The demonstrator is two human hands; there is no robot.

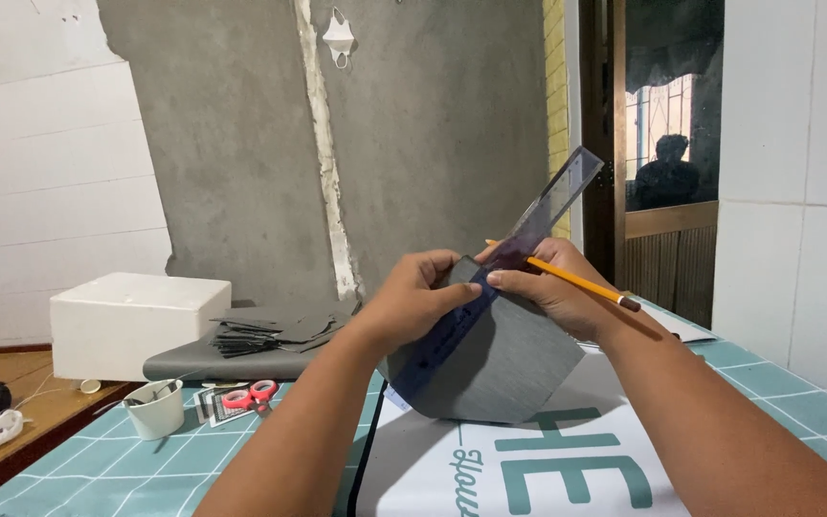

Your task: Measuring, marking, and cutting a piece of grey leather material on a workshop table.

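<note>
A teal tablecloth with a white grid (98, 469) is spread beneath both forearms, and a white printed sheet (567, 469) is laid on it directly below the hands. Well to the left of the left fingers, a white foam box (131, 321) is set at the table's edge, with a rolled grey sheet (232, 364) and a heap of cut grey pieces (275, 330) between it and the left wrist.

A grey fabric-covered piece (500, 359) is held up above the printed sheet, gripped from both sides. A clear purple-tinted ruler (538, 215) is laid slantwise across its upper left face, one end running down below the left fingers and the other rising up and to the right past the right fingers.

The left hand (413, 297) is closed over the piece's top left edge, the fingers curled together and the thumb pressed flat on the ruler. The right hand (552, 282) is wrapped round the top right edge, the fingertips pressed against the ruler. A yellow pencil (576, 280) is pinched in that hand, its dark end pointing right, away from the fingers.

Lower left of the left elbow, a small white cup (157, 410) and red-handled scissors (246, 395) are seen just beside each other.
</note>
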